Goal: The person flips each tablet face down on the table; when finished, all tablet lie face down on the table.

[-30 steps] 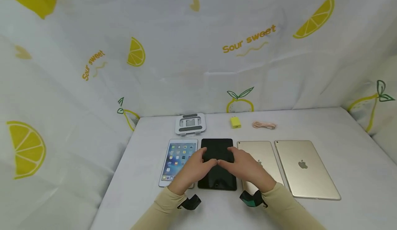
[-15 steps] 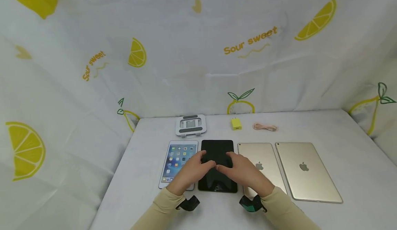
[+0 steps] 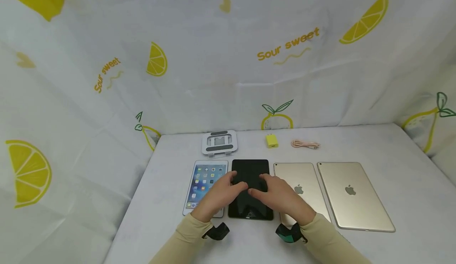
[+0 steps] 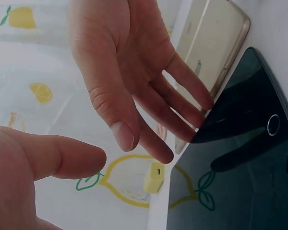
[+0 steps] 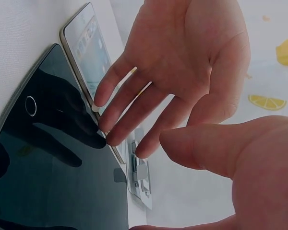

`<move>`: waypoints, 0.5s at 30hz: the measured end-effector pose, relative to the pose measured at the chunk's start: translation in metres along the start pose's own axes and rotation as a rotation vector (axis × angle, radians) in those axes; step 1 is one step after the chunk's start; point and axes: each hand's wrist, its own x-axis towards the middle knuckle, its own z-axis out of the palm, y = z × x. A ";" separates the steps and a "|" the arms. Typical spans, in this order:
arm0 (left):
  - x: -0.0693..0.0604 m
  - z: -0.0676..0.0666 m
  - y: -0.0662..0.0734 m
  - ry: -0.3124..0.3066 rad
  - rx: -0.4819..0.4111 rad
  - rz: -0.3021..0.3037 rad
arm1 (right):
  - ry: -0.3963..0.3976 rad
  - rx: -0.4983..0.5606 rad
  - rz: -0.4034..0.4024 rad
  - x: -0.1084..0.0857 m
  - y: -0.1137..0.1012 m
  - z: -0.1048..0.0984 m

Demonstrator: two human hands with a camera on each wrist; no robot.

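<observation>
A black tablet (image 3: 249,208) lies screen up on the white table, its round home button toward the person. My left hand (image 3: 221,194) is at its left side and my right hand (image 3: 283,196) at its right side. Both thumbs stretch inward above the dark screen, their tips close together. In the left wrist view, the right hand's fingers (image 4: 158,110) are spread and reach down to the tablet's edge. The left hand's fingers (image 5: 129,105) do the same in the right wrist view. Whether the fingertips press the edges is hard to tell. Neither hand grips anything.
Left of the black tablet lies a white tablet (image 3: 204,177) with a lit screen, partly under the left forearm. Two gold tablets (image 3: 290,173) lie face down on the right. Behind are a white folding stand (image 3: 219,143), a yellow charger plug (image 3: 272,141) and a coiled pink cable (image 3: 305,144).
Little differs. The right hand has shifted slightly left and nearer to the person over the black tablet. The tablets and the things behind them stay in place.
</observation>
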 end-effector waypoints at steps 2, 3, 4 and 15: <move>0.000 -0.001 0.000 0.001 0.002 -0.002 | 0.001 -0.002 0.000 0.000 0.000 0.000; 0.001 -0.001 0.001 0.003 0.002 -0.002 | 0.002 -0.003 -0.002 0.000 0.000 -0.001; 0.001 -0.001 0.001 0.005 0.003 -0.004 | 0.002 -0.003 -0.003 0.000 0.000 -0.001; 0.001 -0.001 -0.002 0.015 0.023 -0.033 | 0.011 -0.010 -0.020 -0.001 -0.001 0.001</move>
